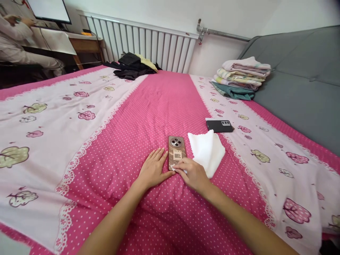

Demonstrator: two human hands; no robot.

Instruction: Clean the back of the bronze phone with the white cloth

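The right hand (195, 173) pinched a small white scrap (173, 167) between thumb and fingertips, against the near end of a brown phone (172, 153); whether that scrap joined the larger cloth could not be told. The left hand (154, 168) grasped nothing: it lay flat, palm down, fingers spread along the phone's left side, with the thumb at its near edge. The phone lay back up in the near middle of the bed, camera ring at the far end and a label (177, 155) below it.

Just right of it spread a white cloth (208, 152), and a black phone (216, 125) lay beyond that cloth.

A sideways push from the right hand could have made the brown phone slide or turn, since the soft bedding gave it little firm backing and the left hand only bordered it. Rubbing across the label might have lifted its edge.

The bedspread (159, 99) was pink and dotted, with pale printed bands on both sides. Dark clothes (130, 65) lay at the far left, a folded pile (241, 78) at the far right by a grey headboard (300, 78). Beyond stood a white radiator (143, 40); at far left, a person (16, 39) sat at a table (85, 46) with a monitor (50, 10).
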